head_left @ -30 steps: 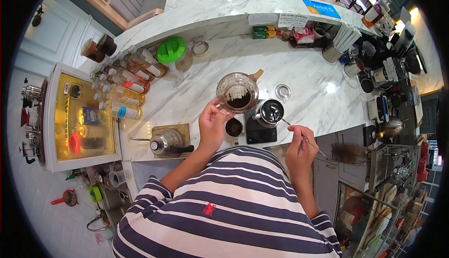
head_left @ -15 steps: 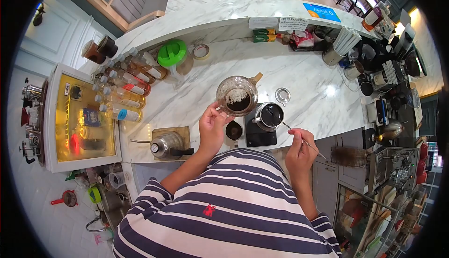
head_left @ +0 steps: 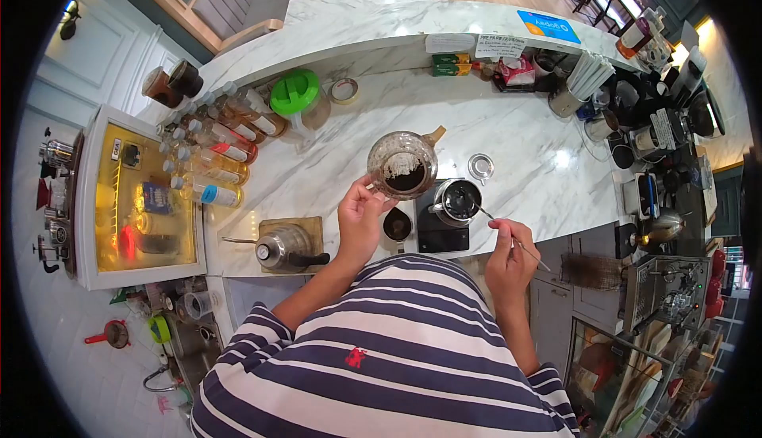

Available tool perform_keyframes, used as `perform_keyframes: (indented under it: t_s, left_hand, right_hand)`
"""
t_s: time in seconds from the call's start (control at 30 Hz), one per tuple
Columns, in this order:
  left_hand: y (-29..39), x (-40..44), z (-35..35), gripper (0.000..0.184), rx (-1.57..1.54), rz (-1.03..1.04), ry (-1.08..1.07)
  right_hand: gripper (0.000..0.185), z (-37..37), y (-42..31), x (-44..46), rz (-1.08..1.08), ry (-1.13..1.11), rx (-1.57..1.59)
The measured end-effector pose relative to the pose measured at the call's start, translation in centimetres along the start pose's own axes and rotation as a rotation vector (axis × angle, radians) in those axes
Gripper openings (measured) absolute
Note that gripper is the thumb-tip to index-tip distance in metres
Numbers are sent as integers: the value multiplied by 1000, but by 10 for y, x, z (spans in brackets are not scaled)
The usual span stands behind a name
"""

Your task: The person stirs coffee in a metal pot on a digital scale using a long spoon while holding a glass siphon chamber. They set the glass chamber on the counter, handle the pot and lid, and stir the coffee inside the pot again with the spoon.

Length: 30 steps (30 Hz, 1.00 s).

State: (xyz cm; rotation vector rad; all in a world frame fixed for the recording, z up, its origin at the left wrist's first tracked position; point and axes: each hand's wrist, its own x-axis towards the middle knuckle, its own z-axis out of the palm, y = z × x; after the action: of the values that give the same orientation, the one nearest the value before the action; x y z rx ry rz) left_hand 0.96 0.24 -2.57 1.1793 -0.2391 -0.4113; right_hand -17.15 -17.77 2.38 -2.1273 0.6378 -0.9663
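My left hand (head_left: 363, 214) is closed on the lower edge of a round glass vessel (head_left: 402, 165), which has a wooden piece at its upper right and dark contents with a pale patch. The fingers of my right hand (head_left: 509, 249) pinch a thin metal spoon (head_left: 520, 241), its far end in a metal cup (head_left: 459, 201) of dark liquid. That cup is on a black scale (head_left: 441, 234). Between the scale and my left hand is a small dark cup with a handle (head_left: 397, 225). A round metal lid (head_left: 480, 167) lies on the counter beyond the scale.
A steel gooseneck kettle (head_left: 282, 247) rests on a wooden board at the left. Several bottles (head_left: 214, 172) and a green-lidded container (head_left: 294, 92) stand at the back left. A straw holder (head_left: 567, 96) and dark equipment line the right side. An espresso machine (head_left: 675, 295) is at lower right.
The spoon's angle in the cup has shifted slightly. The whole view has drifted a little, and both hands keep their holds.
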Motion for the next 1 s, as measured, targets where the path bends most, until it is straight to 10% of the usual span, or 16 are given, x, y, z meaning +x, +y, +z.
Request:
perform_keyframes:
  t_s: [1.0]
  left_hand:
    - [-1, 0, 2, 19, -27, -1, 6]
  right_hand:
    - [23, -5, 5, 2, -40, -21, -10]
